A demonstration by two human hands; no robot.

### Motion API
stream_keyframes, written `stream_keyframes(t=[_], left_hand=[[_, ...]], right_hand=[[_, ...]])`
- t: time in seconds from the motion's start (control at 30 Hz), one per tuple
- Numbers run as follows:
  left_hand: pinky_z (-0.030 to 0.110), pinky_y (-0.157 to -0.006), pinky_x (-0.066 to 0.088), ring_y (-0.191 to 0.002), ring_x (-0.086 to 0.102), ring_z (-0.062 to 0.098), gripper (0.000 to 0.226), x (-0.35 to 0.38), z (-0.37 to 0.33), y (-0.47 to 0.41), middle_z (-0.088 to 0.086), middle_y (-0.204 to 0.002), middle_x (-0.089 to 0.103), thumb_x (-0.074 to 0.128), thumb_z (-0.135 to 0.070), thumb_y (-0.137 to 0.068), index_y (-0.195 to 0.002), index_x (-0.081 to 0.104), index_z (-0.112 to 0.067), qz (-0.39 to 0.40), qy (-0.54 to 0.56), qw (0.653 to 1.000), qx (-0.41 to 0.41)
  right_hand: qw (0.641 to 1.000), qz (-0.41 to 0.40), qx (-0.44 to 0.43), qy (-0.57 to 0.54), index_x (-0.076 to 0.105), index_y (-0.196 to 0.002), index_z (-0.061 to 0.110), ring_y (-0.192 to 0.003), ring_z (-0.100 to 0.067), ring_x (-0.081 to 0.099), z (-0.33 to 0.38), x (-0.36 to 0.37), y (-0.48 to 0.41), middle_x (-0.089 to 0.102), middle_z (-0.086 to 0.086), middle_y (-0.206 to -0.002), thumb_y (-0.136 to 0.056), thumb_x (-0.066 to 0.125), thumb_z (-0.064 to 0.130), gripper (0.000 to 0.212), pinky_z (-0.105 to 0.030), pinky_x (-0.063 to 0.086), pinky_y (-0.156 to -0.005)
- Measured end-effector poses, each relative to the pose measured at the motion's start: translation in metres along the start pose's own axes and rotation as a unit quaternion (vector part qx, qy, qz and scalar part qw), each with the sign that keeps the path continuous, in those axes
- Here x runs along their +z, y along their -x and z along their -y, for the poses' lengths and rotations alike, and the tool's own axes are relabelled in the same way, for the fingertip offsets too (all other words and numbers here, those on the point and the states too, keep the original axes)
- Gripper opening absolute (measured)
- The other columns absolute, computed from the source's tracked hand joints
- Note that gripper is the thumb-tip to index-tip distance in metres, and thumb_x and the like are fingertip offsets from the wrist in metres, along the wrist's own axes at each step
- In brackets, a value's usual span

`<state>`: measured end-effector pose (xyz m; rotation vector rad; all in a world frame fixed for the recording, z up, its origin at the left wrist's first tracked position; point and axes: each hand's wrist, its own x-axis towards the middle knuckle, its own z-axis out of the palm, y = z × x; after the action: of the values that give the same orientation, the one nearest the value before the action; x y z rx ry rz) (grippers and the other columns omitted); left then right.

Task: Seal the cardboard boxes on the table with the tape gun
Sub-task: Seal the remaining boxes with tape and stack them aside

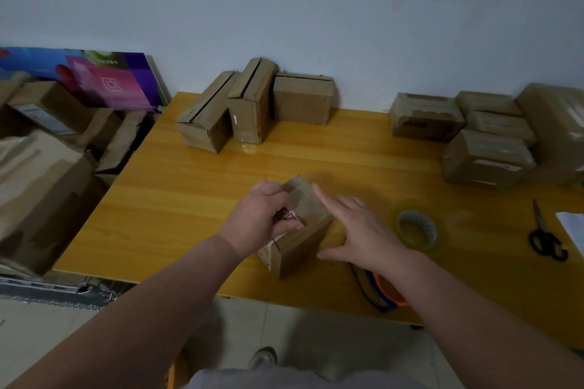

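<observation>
While on glossy wooden table, rectangular cardboard box in pinch of left hand, right hand flat-fingered.

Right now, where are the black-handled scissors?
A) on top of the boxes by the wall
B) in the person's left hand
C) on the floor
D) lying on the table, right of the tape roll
D: the scissors lie flat on the yellow table, to the right of the clear tape roll, while the left hand grips the small box instead.
</observation>
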<state>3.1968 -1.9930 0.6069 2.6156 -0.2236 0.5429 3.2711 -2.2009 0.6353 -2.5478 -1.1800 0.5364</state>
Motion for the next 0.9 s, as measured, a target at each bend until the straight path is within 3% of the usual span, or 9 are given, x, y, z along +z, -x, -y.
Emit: stream_keyframes(t=[0.07, 0.17, 0.37, 0.47, 0.7, 0.9], left_hand=[[0.025, -0.063, 0.038, -0.073, 0.052, 0.023, 0.049, 0.0, 0.0, 0.0, 0.005, -0.075, 0.055, 0.056, -0.055, -0.074, -0.076, 0.064, -0.006, -0.003, 0.001, 1.0, 0.001], [0.028, -0.061, 0.039, -0.072, 0.052, 0.022, 0.049, 0.0, 0.0, 0.0, 0.005, -0.075, 0.055, 0.058, -0.055, -0.074, -0.076, 0.064, -0.007, -0.007, 0.009, 1.0, 0.001], [0.02, -0.067, 0.032, -0.075, 0.044, 0.013, 0.047, 0.003, 0.003, 0.0, 0.003, -0.076, 0.055, 0.06, -0.055, -0.073, -0.078, 0.065, -0.008, -0.01, 0.023, 1.0, -0.006], [0.016, -0.065, 0.026, -0.077, 0.038, 0.008, 0.047, 0.004, 0.004, 0.0, 0.003, -0.076, 0.055, 0.061, -0.055, -0.073, -0.078, 0.065, -0.008, -0.016, 0.031, 0.999, -0.007], [0.02, -0.063, 0.028, -0.074, 0.04, 0.011, 0.047, 0.005, 0.003, -0.001, 0.002, -0.075, 0.053, 0.062, -0.055, -0.073, -0.077, 0.063, -0.009, -0.009, 0.036, 0.999, -0.001], [0.016, -0.061, 0.023, -0.073, 0.04, 0.012, 0.043, 0.001, -0.002, -0.002, 0.0, -0.075, 0.05, 0.062, -0.053, -0.073, -0.077, 0.062, -0.009, -0.001, 0.036, 0.999, 0.0]], right_hand=[[1.0, 0.001, 0.021, 0.002, -0.023, -0.144, 0.045, -0.138, -0.019, 0.023, 0.004, -0.006, -0.01, 0.027, 0.005, -0.152, -0.071, 0.078, 0.052, 0.124, -0.039, 0.034, -0.109], [0.999, 0.031, 0.028, 0.031, -0.024, -0.146, 0.038, -0.141, -0.023, 0.018, 0.009, -0.016, -0.025, 0.019, 0.004, -0.156, -0.068, 0.081, 0.05, 0.131, -0.04, 0.029, -0.111], [0.99, 0.1, 0.016, 0.097, -0.025, -0.145, 0.041, -0.146, -0.027, 0.006, 0.012, -0.019, -0.044, -0.003, 0.01, -0.16, -0.065, 0.084, 0.046, 0.136, -0.045, 0.028, -0.111], [0.989, 0.095, 0.026, 0.108, -0.027, -0.143, 0.044, -0.146, -0.027, 0.008, 0.013, -0.012, -0.045, -0.005, 0.009, -0.161, -0.066, 0.083, 0.048, 0.134, -0.048, 0.033, -0.108], [0.985, 0.089, 0.033, 0.145, -0.025, -0.143, 0.047, -0.147, -0.029, 0.005, 0.016, -0.012, -0.042, -0.016, 0.007, -0.16, -0.069, 0.081, 0.046, 0.129, -0.049, 0.036, -0.108], [0.982, 0.086, 0.007, 0.166, -0.018, -0.146, 0.047, -0.142, -0.03, 0.015, 0.016, -0.005, -0.033, -0.014, 0.001, -0.161, -0.072, 0.08, 0.043, 0.123, -0.046, 0.038, -0.104]])
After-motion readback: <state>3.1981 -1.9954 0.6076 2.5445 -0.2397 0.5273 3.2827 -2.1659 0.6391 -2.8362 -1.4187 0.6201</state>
